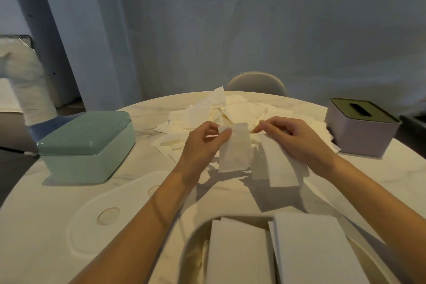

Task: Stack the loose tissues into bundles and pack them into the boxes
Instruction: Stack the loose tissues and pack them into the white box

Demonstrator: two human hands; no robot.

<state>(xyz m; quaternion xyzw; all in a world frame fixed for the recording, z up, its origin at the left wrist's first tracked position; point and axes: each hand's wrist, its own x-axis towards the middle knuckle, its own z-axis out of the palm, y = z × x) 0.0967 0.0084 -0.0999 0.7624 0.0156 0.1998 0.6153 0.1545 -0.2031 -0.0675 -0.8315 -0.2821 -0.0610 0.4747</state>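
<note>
A heap of loose white tissues (pixel 230 113) lies at the middle of the round table. My left hand (pixel 205 143) pinches the top corner of one folded tissue (pixel 234 152), which hangs down in front of the heap. My right hand (pixel 292 138) holds a small bundle of tissues (pixel 279 166) under its palm and pinches at the heap's edge with its fingertips. Right in front of me an open white box (pixel 191 244) holds two neat stacks of tissues (pixel 237 253). A green lidded box (pixel 85 145) stands on the left, and on the right is a lilac box (pixel 362 129) with a slotted top.
A white lid (pixel 119 210) with round dimples lies flat on the table between the green box and the open box. A grey chair back (pixel 255 83) stands behind the table's far edge. A blurred person's leg (pixel 25 80) is at the far left.
</note>
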